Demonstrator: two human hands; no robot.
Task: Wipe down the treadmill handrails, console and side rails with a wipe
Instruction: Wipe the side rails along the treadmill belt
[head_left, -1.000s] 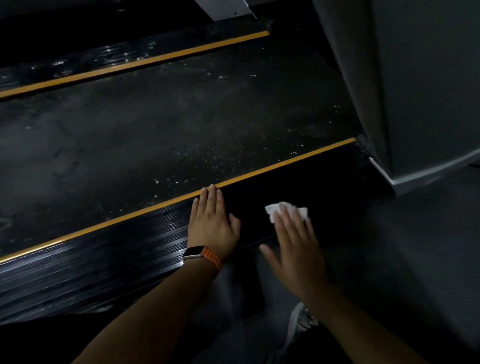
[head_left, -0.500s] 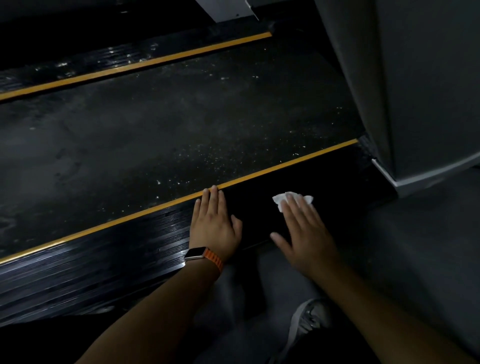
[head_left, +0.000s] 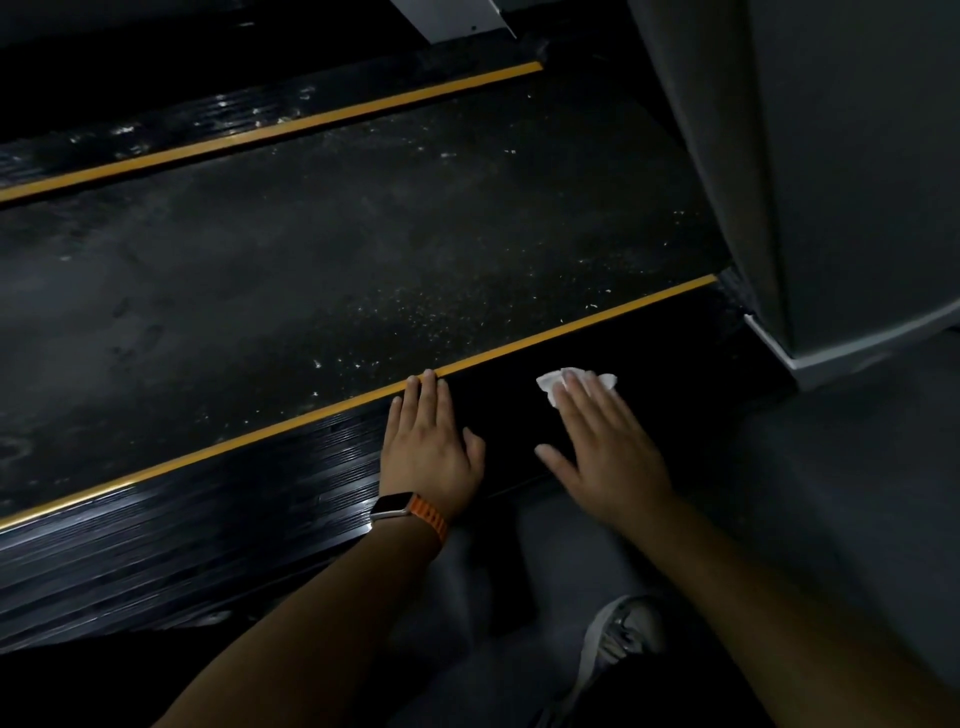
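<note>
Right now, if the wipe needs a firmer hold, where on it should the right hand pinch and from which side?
Probably the crumpled edge of the wipe showing beyond the right hand, pinched from above: it lies flat on the side rail under straight fingers, so only that bunch offers purchase.

Near side rail (head_left: 208, 519): left hand (head_left: 431, 452) flat on it, fingertips at its belt-side edge. Right hand (head_left: 608, 457) just right of it, fingers on the wipe (head_left: 576, 382), toward the rail's right end. Belt (head_left: 311, 260) behind the rail; far side rail (head_left: 208, 124) behind the belt.
</note>
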